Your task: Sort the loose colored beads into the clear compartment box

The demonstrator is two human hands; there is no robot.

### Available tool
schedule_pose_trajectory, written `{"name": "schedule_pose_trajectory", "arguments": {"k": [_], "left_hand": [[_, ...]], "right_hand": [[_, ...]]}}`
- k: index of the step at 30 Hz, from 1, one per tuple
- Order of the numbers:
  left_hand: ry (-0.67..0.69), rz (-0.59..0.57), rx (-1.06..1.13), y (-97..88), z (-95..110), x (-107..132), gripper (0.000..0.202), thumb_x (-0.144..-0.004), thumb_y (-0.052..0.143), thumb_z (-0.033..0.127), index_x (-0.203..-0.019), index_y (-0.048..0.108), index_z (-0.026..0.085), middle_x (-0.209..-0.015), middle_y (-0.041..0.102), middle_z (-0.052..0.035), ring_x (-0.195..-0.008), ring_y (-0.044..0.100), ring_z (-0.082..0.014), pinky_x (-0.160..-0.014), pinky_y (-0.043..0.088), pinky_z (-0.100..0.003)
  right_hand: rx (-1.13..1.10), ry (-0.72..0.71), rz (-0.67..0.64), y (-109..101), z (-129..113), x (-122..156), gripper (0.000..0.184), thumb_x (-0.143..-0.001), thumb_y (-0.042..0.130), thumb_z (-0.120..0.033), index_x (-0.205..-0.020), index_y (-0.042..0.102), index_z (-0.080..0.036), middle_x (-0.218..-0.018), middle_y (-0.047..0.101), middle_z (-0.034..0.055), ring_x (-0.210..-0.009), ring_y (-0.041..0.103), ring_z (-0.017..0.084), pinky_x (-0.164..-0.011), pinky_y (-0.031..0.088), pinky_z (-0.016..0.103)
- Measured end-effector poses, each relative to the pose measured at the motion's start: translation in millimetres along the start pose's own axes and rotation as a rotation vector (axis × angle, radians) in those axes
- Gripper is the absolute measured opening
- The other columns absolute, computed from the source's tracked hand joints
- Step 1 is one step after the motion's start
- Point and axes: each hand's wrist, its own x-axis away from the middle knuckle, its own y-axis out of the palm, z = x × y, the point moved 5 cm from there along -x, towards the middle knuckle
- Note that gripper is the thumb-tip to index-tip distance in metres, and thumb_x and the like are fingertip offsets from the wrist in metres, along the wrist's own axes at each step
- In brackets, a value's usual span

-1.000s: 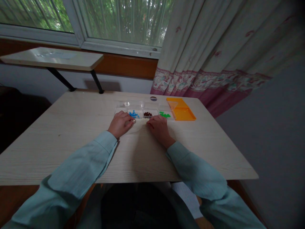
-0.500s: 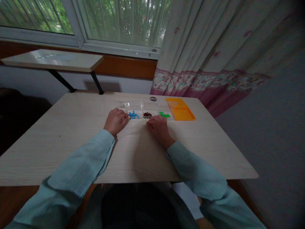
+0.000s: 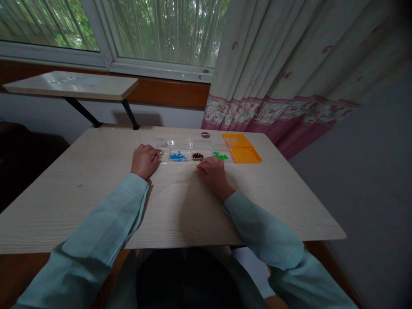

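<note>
A clear plastic compartment box [image 3: 192,148] lies across the table in front of me. Separate compartments hold small blue beads [image 3: 178,156], dark brown beads [image 3: 198,156] and green beads [image 3: 220,156]; pale beads [image 3: 164,155] lie in the leftmost one. My left hand [image 3: 144,161] is at that left compartment, thumb and fingertips pinched at its edge; what they hold is too small to make out. My right hand [image 3: 212,171] rests on the table just before the brown beads, fingers closed together near a few pale bits, its grip hidden.
An orange lid or tray [image 3: 243,149] sits at the box's right end. A small round dark object [image 3: 205,134] lies behind the box. On the left, a raised white shelf [image 3: 74,86] stands on black legs above the table [image 3: 167,206]. A curtain [image 3: 257,86] hangs beyond the back right edge.
My left hand has moved left, from beside the blue beads to the leftmost compartment, uncovering the pale beads. My right hand stays nearly in place. The view has shifted slightly.
</note>
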Motion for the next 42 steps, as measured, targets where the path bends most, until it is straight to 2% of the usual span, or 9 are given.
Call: {"name": "schedule_pose_trajectory", "arguments": {"k": [8,16,19,26,29,35,42], "left_hand": [[0.035,0.033,0.025,-3.7,2.8,-0.1,0.032,-0.087,0.046,0.028,-0.104,0.073,0.021,-0.085,0.062,-0.0110,-0.084,0.050,-0.0251,-0.077,0.040,-0.042],[-0.007,0.053,0.075,-3.2,1.3,0.1,0.031,-0.087,0.048,0.028,-0.106,0.072,0.021,-0.087,0.063,-0.0102,-0.087,0.051,-0.0256,-0.080,0.040,-0.042],[0.055,0.051,0.122,-3.3,15.0,0.9,0.031,-0.088,0.048,0.028,-0.107,0.071,0.020,-0.088,0.063,-0.0098,-0.087,0.052,-0.0241,-0.081,0.041,-0.041],[0.232,-0.020,0.185,-2.4,77.9,8.8,0.027,-0.092,0.048,0.030,-0.106,0.071,0.025,-0.089,0.064,-0.0078,-0.092,0.052,-0.0229,-0.081,0.038,-0.039],[0.292,-0.059,0.209,-2.0,96.5,13.1,0.027,-0.093,0.048,0.032,-0.109,0.068,0.026,-0.093,0.065,-0.0070,-0.094,0.052,-0.0228,-0.082,0.037,-0.039],[0.315,-0.095,0.228,1.6,102.2,15.7,0.027,-0.091,0.053,0.041,-0.107,0.067,0.025,-0.096,0.065,-0.0070,-0.097,0.053,-0.0236,-0.082,0.037,-0.040],[0.328,-0.111,0.212,3.5,103.9,15.9,0.022,-0.091,0.055,0.038,-0.101,0.069,0.025,-0.093,0.066,-0.0062,-0.096,0.053,-0.0236,-0.082,0.037,-0.040]], "right_hand": [[0.000,-0.003,0.015,-1.8,-1.4,0.2,0.015,-0.090,0.056,-0.024,-0.086,0.071,-0.021,-0.097,0.067,0.0040,-0.097,0.049,0.021,-0.085,0.028,0.037],[-0.055,0.017,0.008,0.9,0.7,-0.5,0.015,-0.089,0.057,-0.024,-0.085,0.071,-0.021,-0.096,0.066,0.0042,-0.096,0.050,0.020,-0.085,0.030,0.035],[-0.081,0.028,0.036,1.7,1.7,-1.2,0.014,-0.089,0.058,-0.025,-0.085,0.071,-0.021,-0.097,0.067,0.0038,-0.098,0.050,0.020,-0.085,0.030,0.034],[-0.102,-0.023,0.075,2.1,-5.7,-1.5,0.015,-0.090,0.058,-0.028,-0.089,0.072,-0.023,-0.098,0.067,0.0037,-0.100,0.050,0.020,-0.087,0.030,0.035],[-0.106,-0.045,0.082,1.1,-10.7,-1.5,0.016,-0.091,0.058,-0.029,-0.090,0.072,-0.023,-0.098,0.067,0.0035,-0.100,0.050,0.020,-0.089,0.030,0.035],[-0.106,-0.083,0.087,-0.8,-17.7,-0.8,0.017,-0.091,0.057,-0.029,-0.091,0.072,-0.023,-0.097,0.068,0.0042,-0.100,0.051,0.020,-0.091,0.031,0.035],[-0.107,-0.117,0.091,3.2,-19.7,-0.2,0.016,-0.091,0.058,-0.029,-0.090,0.072,-0.023,-0.097,0.068,0.0034,-0.101,0.051,0.019,-0.093,0.031,0.035]]}}
